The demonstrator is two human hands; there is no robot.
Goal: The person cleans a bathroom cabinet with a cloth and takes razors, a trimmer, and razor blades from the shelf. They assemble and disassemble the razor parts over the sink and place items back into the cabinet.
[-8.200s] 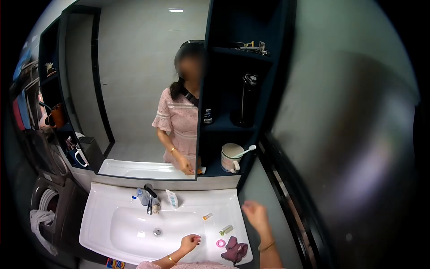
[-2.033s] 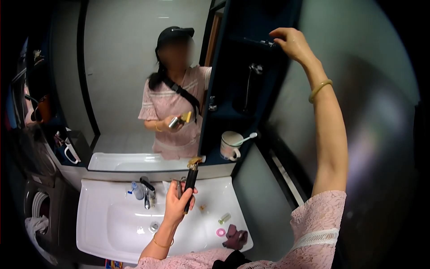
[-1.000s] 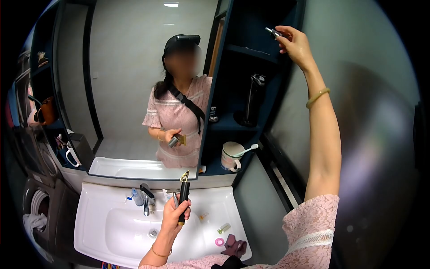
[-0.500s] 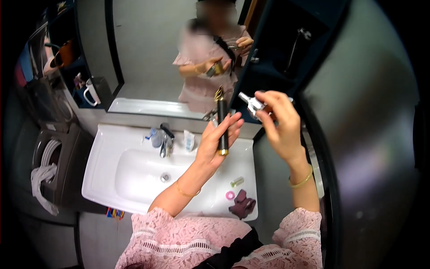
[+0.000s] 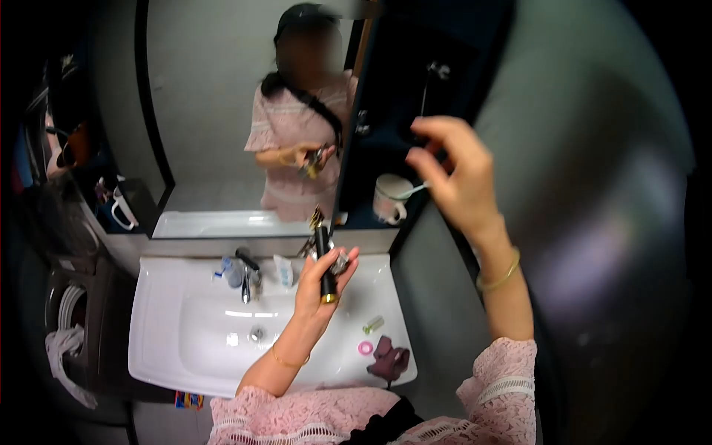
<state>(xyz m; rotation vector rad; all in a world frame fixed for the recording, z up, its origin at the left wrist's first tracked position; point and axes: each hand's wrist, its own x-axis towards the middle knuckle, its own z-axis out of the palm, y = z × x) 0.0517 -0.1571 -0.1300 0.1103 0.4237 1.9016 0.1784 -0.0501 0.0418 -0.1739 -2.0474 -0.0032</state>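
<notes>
My left hand point(image 5: 308, 295) is closed around a slim black-and-gold trimmer point(image 5: 323, 256), held upright over the basin with its gold head at the top. A shiny silver metal piece point(image 5: 340, 261) rests against the fingers of the same hand, and more silver metal shows behind the trimmer. My right hand point(image 5: 466, 178) is raised in front of the dark open cabinet point(image 5: 393, 96), its fingers curved and apart with nothing between them. Just beyond that hand, a white mug point(image 5: 391, 199) with a toothbrush point(image 5: 413, 190) stands on the cabinet's lower shelf.
The white washbasin point(image 5: 159, 319) has a faucet point(image 5: 247, 276), a blue bottle point(image 5: 233, 272) and a white tube point(image 5: 283, 271) at its back. On its right side lie a small greenish clear bottle point(image 5: 374, 324), a pink ring point(image 5: 366, 348) and a purple cloth point(image 5: 389, 360). A mirror point(image 5: 211, 111) hangs behind.
The silver piece has passed from my right hand to my left. My right hand, now without it, is raised at the cabinet. The view has shifted, bringing the mug into sight.
</notes>
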